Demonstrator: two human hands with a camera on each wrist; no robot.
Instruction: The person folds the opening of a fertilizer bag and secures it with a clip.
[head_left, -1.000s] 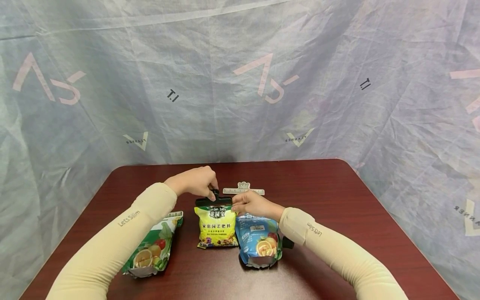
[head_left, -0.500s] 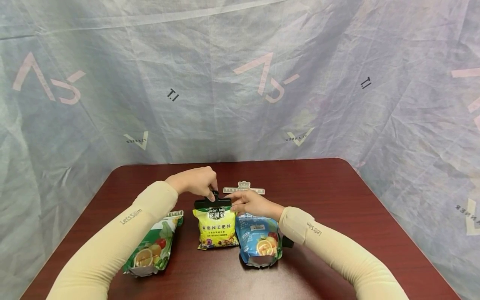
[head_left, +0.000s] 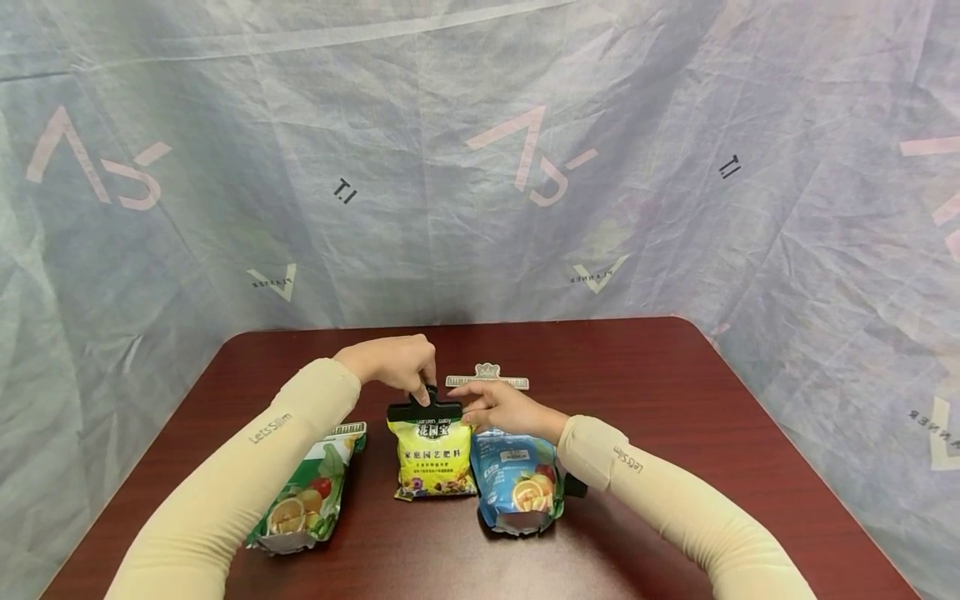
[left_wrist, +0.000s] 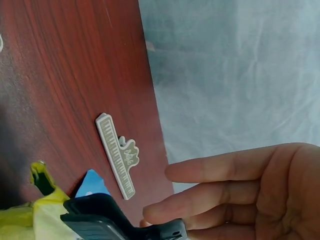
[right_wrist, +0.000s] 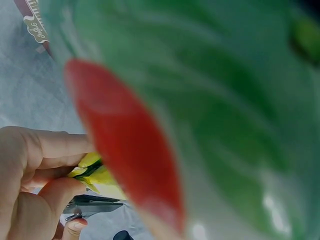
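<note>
My left hand pinches the handle of a black bag clip, which spans the top edge of a small yellow fertilizer bag. Seen from the left wrist, the clip's two long bars stand apart next to the bag's yellow top. My right hand holds the bag's upper right corner. In the right wrist view, thumb and fingers pinch that yellow corner close beside the clip. The right forearm and hand partly hide a blue pouch just right of the yellow bag.
A green pouch with a pale clip on top lies left, partly under my left forearm. Another pale clip with piano-key print lies behind my right hand. A dark object shows beside the blue pouch. Fabric hangs behind the table.
The black clip has come down slightly with my left hand and now overlaps the yellow bag's top lettering. The right hand stays at the corner, its index finger straighter.
</note>
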